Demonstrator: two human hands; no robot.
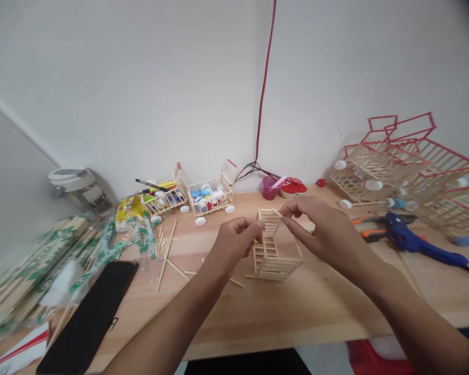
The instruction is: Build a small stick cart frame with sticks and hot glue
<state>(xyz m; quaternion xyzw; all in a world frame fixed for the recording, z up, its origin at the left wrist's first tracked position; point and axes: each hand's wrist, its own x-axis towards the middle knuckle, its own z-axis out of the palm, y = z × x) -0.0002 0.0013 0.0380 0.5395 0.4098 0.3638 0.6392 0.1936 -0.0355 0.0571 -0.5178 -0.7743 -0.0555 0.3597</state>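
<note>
A small basket frame of thin wooden sticks (271, 255) stands on end in the middle of the wooden table (305, 307). My left hand (234, 242) pinches its upper left edge, fingers curled. My right hand (320, 226) grips the upper right side, with thumb and fingers closed round the top sticks. Loose wooden sticks (168, 252) lie scattered to the left of the frame.
Two finished stick carts with bottle-cap wheels (213, 195) stand at the back by the wall. Several larger carts with red rims (406, 166) are piled at the right. A blue glue gun (414, 239), packets of sticks (35, 265), a black phone (89, 312) and a jar (78, 187) lie about.
</note>
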